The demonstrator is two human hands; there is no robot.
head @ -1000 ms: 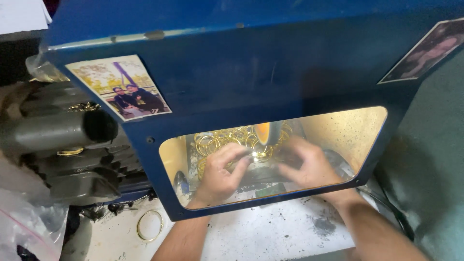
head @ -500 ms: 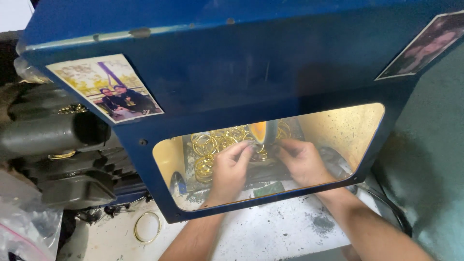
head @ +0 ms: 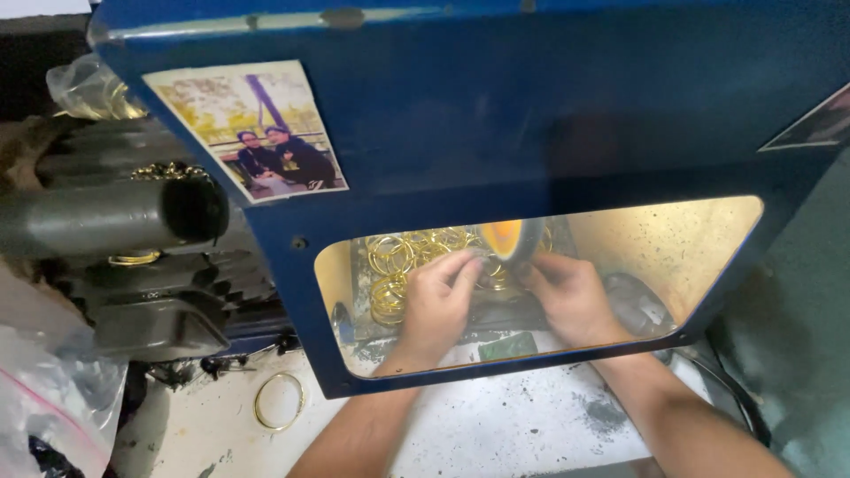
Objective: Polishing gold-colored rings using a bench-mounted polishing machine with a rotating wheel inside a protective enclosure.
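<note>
Both my hands reach through the lit window of a blue metal hood (head: 531, 115). My left hand (head: 438, 305) and my right hand (head: 571, 296) close together on a thin gold ring, mostly hidden by my fingers, and hold it against the underside of an orange polishing wheel (head: 509, 237). A pile of gold rings (head: 398, 265) lies just behind and left of my left hand. My forearms run down over a white, dust-marked bench (head: 496, 425).
A dark motor housing (head: 133, 265) stands left of the hood. One loose gold ring (head: 279, 400) lies on the bench below it. A clear plastic bag (head: 44, 389) sits at the lower left. A photo print (head: 248, 128) is stuck on the hood.
My hands have drawn closer together and moved up under the orange wheel. The view has shifted slightly closer to the opening.
</note>
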